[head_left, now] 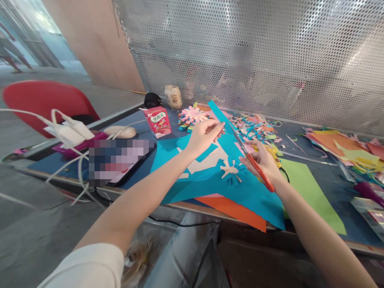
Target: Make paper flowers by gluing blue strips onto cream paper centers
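Between the fingertips of my left hand (205, 138) is a narrow blue paper strip (216, 111), raised above the table and slanting toward my right hand. My right hand (264, 162) grips red-handled scissors (259, 173), their blades pointing up and left alongside the strip. I cannot tell whether the blades touch it. Below both hands lies a large blue paper sheet (183, 191) with pale paper pieces on it. A small fringed paper flower (230, 170) in pale pink and blue sits between my forearms. Behind my right hand, a yellow tool (272, 153) with a black cord is partly hidden.
Paper scraps (255, 125) and a pink fringed flower (194, 115) lie toward the perforated metal panel (285, 52). Leftward are a red drink carton (158, 122), a tablet (132, 160) and a cabled power strip (79, 144). Green paper (312, 192) and stacked coloured paper (339, 144) lie rightward.
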`<action>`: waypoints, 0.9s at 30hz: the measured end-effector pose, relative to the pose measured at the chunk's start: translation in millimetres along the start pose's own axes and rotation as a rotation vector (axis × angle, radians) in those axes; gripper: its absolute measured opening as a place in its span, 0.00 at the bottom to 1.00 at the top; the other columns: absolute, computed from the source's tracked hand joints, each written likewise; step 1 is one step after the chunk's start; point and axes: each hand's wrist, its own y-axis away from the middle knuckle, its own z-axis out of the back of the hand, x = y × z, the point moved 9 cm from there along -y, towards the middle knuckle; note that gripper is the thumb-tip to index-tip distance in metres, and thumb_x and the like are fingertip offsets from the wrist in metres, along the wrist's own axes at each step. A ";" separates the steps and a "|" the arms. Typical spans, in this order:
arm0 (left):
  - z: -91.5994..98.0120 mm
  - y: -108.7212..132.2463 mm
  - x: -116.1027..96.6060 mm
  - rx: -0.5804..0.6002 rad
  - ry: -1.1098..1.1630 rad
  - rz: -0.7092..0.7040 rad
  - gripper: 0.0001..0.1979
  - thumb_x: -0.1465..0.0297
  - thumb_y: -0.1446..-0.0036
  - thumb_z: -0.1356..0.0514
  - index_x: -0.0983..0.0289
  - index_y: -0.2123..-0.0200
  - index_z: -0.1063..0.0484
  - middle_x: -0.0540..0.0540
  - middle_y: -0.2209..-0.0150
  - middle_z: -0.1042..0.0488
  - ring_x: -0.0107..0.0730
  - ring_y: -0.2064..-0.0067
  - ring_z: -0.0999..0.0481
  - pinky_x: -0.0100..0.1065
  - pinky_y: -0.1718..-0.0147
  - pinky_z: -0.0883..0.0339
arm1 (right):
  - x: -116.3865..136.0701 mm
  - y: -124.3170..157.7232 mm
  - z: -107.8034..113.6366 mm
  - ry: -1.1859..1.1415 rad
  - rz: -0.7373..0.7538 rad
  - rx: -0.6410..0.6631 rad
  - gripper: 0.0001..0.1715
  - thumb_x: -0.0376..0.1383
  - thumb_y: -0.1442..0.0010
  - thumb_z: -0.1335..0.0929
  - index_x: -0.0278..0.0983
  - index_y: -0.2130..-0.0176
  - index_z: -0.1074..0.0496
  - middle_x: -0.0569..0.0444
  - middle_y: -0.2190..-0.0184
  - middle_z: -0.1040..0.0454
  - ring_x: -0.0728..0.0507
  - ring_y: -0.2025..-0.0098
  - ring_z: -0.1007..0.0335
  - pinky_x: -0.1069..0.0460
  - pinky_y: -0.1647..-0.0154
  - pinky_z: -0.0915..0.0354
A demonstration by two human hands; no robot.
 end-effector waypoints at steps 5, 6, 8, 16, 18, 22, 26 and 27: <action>-0.7 0.7 0.6 -0.004 0.007 0.009 0.14 0.62 0.44 0.42 0.65 0.77 0.31 0.50 0.81 0.31 0.20 0.82 0.36 0.25 0.82 0.41 | -0.6 -0.9 0.0 -0.031 0.006 -0.007 0.35 0.49 0.54 0.29 0.38 0.52 0.42 0.68 0.87 0.39 0.52 0.84 0.48 0.55 0.81 0.50; -0.8 0.7 0.9 -0.004 0.007 0.011 0.14 0.62 0.44 0.42 0.65 0.77 0.31 0.50 0.81 0.31 0.20 0.82 0.36 0.25 0.82 0.41 | -0.6 -0.9 0.2 -0.032 0.003 -0.009 0.35 0.49 0.54 0.29 0.38 0.52 0.42 0.68 0.87 0.39 0.52 0.84 0.48 0.55 0.81 0.50; -1.1 0.7 1.3 -0.003 0.005 0.012 0.15 0.61 0.44 0.42 0.65 0.77 0.31 0.50 0.81 0.31 0.20 0.82 0.36 0.25 0.82 0.41 | -0.6 -0.6 0.5 -0.025 -0.006 -0.011 0.35 0.50 0.54 0.29 0.38 0.52 0.42 0.67 0.86 0.39 0.52 0.84 0.48 0.55 0.80 0.49; -5.8 1.7 1.5 0.028 -0.002 0.029 0.16 0.59 0.46 0.41 0.64 0.77 0.31 0.50 0.80 0.30 0.20 0.82 0.36 0.25 0.82 0.40 | -0.4 -1.6 -2.9 0.012 0.024 0.011 0.33 0.48 0.52 0.30 0.38 0.52 0.43 0.67 0.85 0.42 0.51 0.82 0.48 0.55 0.79 0.51; -5.2 1.4 1.9 0.019 0.005 0.033 0.16 0.59 0.46 0.41 0.64 0.78 0.32 0.50 0.80 0.30 0.20 0.83 0.36 0.25 0.82 0.40 | -1.1 -1.9 -3.1 0.012 0.025 0.009 0.33 0.48 0.52 0.30 0.38 0.52 0.43 0.67 0.85 0.42 0.51 0.82 0.48 0.55 0.79 0.51; -3.8 0.8 1.4 0.005 0.017 0.025 0.15 0.60 0.46 0.41 0.64 0.78 0.32 0.50 0.81 0.31 0.20 0.83 0.36 0.26 0.82 0.41 | -2.6 -1.6 -3.1 0.013 0.012 0.007 0.32 0.47 0.52 0.30 0.39 0.52 0.43 0.68 0.85 0.43 0.51 0.82 0.49 0.55 0.79 0.52; -7.7 2.5 -1.1 0.043 -0.005 0.013 0.15 0.61 0.45 0.42 0.64 0.78 0.32 0.50 0.81 0.31 0.21 0.82 0.35 0.26 0.81 0.40 | -2.7 -1.8 -3.1 0.002 0.013 0.005 0.32 0.47 0.52 0.30 0.38 0.52 0.43 0.67 0.85 0.42 0.51 0.82 0.49 0.55 0.79 0.51; -9.2 3.2 -1.5 0.058 -0.012 0.014 0.15 0.61 0.45 0.43 0.64 0.77 0.32 0.50 0.80 0.30 0.22 0.82 0.35 0.26 0.81 0.40 | -2.7 -1.9 -2.9 -0.001 0.011 0.005 0.33 0.47 0.52 0.30 0.38 0.52 0.43 0.67 0.85 0.42 0.51 0.82 0.49 0.55 0.79 0.51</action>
